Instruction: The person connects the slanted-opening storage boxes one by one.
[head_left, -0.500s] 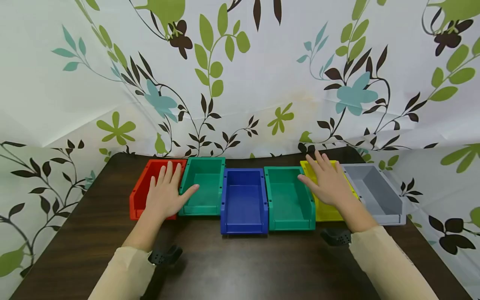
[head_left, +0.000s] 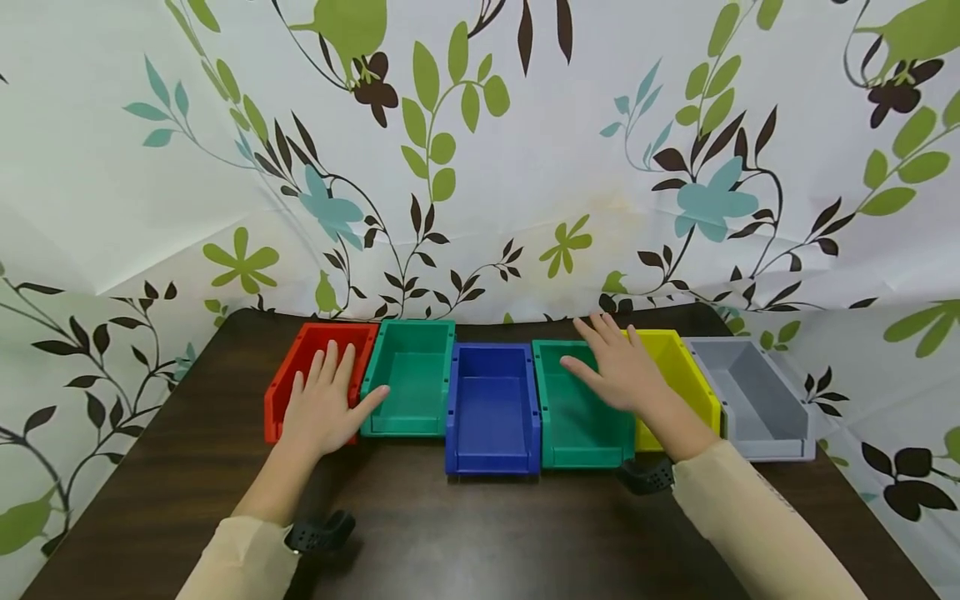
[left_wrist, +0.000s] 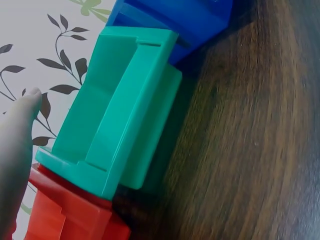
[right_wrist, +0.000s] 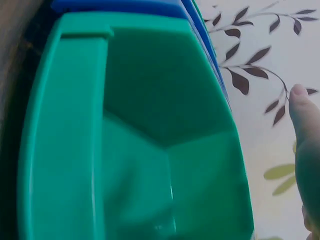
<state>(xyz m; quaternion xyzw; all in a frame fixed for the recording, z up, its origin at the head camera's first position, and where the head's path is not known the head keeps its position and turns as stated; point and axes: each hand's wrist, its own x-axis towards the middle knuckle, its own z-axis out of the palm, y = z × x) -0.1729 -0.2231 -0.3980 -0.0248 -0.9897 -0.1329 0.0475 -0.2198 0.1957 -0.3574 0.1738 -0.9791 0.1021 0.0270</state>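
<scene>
With fingers spread, my left hand [head_left: 321,410] hovers over the red bin [head_left: 281,398] at the left end of the row, its thumb reaching across the left green bin [head_left: 412,367]. My right hand [head_left: 618,371], also spread and holding nothing, is above the right green bin [head_left: 577,429] and partly overlaps the yellow bin [head_left: 678,375]. In the left wrist view the thumb [left_wrist: 17,145] shows beside the green bin [left_wrist: 112,110]. The right wrist view looks down into the other green bin [right_wrist: 135,175], which has nothing in it.
Between the two green bins stands a blue bin [head_left: 492,408]. A grey bin [head_left: 757,400] ends the row on the right. All of them stand on a dark wooden table [head_left: 480,533], with a leaf-patterned cloth [head_left: 510,192] hanging behind.
My right hand has moved left, from over the yellow bin to over the right green bin. The left hand stays over the red bin. The head view has shifted slightly.
</scene>
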